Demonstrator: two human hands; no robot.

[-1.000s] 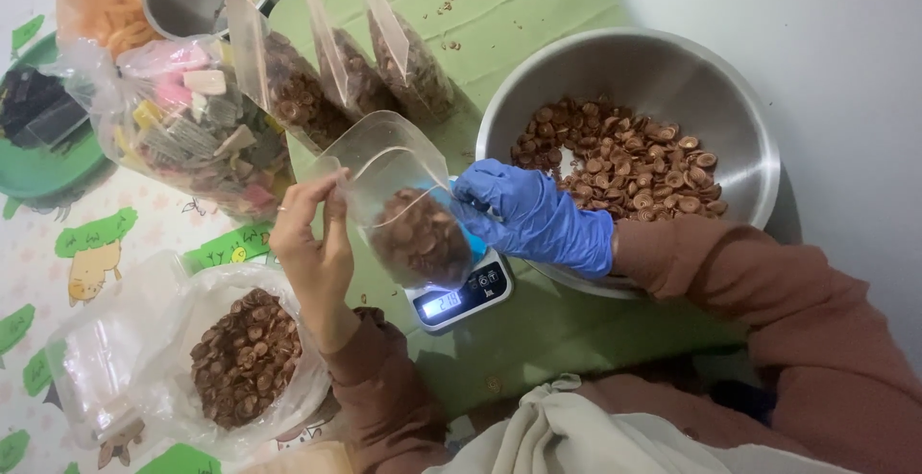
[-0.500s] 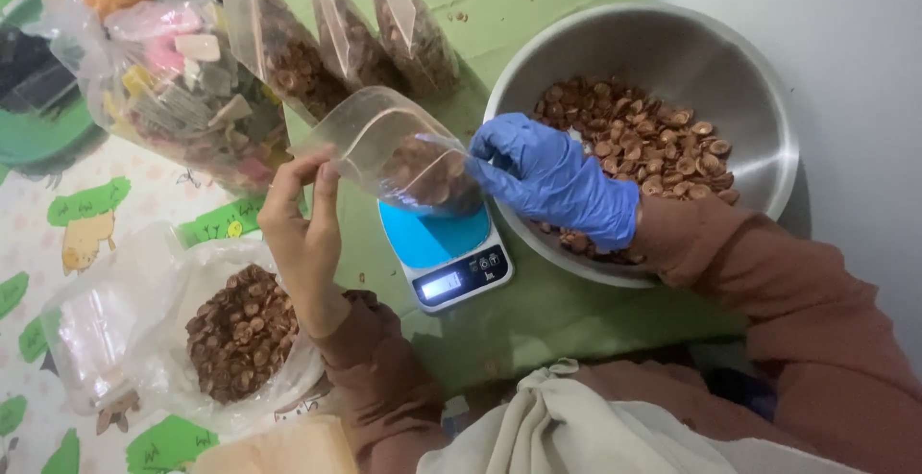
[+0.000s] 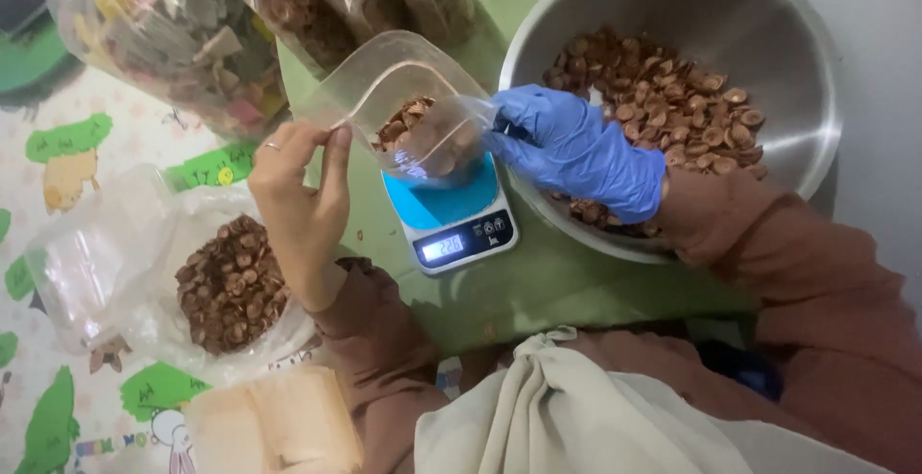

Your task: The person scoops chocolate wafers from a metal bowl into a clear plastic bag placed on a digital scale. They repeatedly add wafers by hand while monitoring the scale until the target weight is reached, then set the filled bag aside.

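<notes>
Head view: your left hand (image 3: 298, 195) pinches the clear pouch (image 3: 403, 99) mouth open above the scale (image 3: 451, 219), while your gloved right hand (image 3: 576, 147) closes on its side.

Glossy clear plastic bag (image 3: 403, 99), brushed shiny metal bowl (image 3: 768, 42), smooth blue rubbery glove (image 3: 581, 147).
</notes>
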